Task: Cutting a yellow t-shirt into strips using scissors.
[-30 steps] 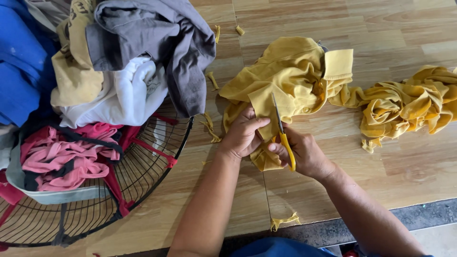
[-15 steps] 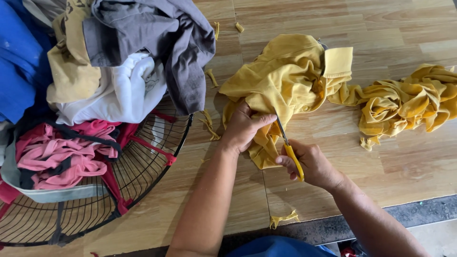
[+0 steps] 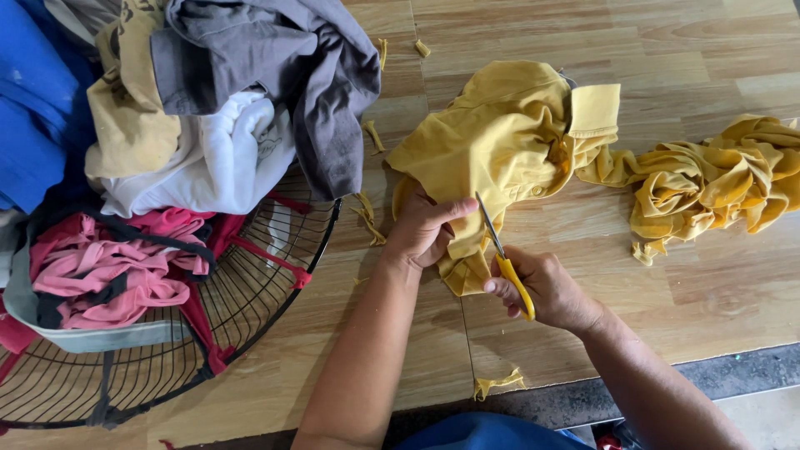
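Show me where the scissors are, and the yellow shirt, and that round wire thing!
scissors (image 3: 503,265): head view, where the metal blades meet the yellow handle.
yellow shirt (image 3: 500,133): head view, on the shirt's flat middle.
round wire fan guard (image 3: 250,292): head view, on its black wire spokes.

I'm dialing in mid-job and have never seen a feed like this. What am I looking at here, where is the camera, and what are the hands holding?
There is no machine: a person works with two bare hands, and the one picture comes from a camera on their head, looking down at a wooden table. The left hand grips a yellow collared shirt. The right hand holds yellow-handled scissors, blades pointing into the cloth. To the right lies a crumpled heap of yellow fabric, and small yellow scraps are scattered about. On the left, a pile of clothes in grey, white, tan, blue and pink rests on a round wire fan guard.
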